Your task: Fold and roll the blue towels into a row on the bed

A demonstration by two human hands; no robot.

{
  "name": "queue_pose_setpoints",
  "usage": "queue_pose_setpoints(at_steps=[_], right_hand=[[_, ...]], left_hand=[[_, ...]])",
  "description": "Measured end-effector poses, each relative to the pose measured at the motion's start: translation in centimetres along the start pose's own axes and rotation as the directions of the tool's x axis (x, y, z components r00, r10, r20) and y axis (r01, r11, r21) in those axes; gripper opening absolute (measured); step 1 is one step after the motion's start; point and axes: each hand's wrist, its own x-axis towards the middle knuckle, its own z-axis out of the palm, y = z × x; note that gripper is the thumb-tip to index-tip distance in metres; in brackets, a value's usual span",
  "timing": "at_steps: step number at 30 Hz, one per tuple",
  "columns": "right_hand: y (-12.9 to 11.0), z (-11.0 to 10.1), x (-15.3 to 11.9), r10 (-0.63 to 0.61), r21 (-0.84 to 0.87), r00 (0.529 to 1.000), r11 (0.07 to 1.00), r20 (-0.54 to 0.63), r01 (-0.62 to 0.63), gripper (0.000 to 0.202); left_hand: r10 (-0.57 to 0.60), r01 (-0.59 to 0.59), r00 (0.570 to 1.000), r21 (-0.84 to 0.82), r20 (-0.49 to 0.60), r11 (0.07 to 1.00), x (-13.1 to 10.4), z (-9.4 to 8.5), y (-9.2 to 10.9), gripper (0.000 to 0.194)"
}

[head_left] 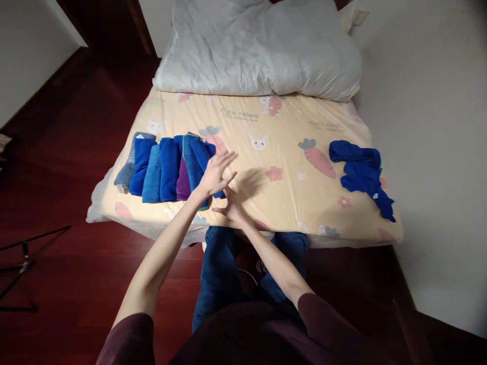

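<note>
A row of folded or rolled towels lies on the left half of the bed. From the left come a grey-blue towel (127, 170), a blue towel (142, 165), a lighter blue towel (152, 177), another blue towel (169, 170), a purple towel (183, 182) and a green-edged blue towel (192, 165). At the row's right end, the last blue towel (201, 152) is partly covered by my left hand (216, 175), whose fingers are spread. My right hand (230, 207) is just below, open, close to that towel's lower end; contact is unclear. Crumpled blue cloth (361, 170) lies at the right.
The bed (281, 208) has a yellow sheet printed with rabbits and carrots. A pale grey quilt (262, 50) is heaped across its far end. A white wall (429, 152) runs along the right. Black tripod legs (25, 263) stand on the dark red floor at left.
</note>
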Motion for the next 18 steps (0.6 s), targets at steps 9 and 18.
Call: queue_pose_setpoints(at_steps=[9,18], right_hand=[[-1.4,-2.6,-2.9,-0.139,-0.020,0.971,0.989,0.195,0.146,0.090],[10.3,-25.5,-11.8,0.270,0.037,0.857,0.958,-0.440,-0.283,0.043]], left_hand=[[-0.130,-0.009,0.910,0.334,0.394,0.943,-3.4,10.0,-6.0,0.042],[-0.015,-0.115,0.908,0.283,0.419,0.952,-5.0,6.7,-8.0,0.049]])
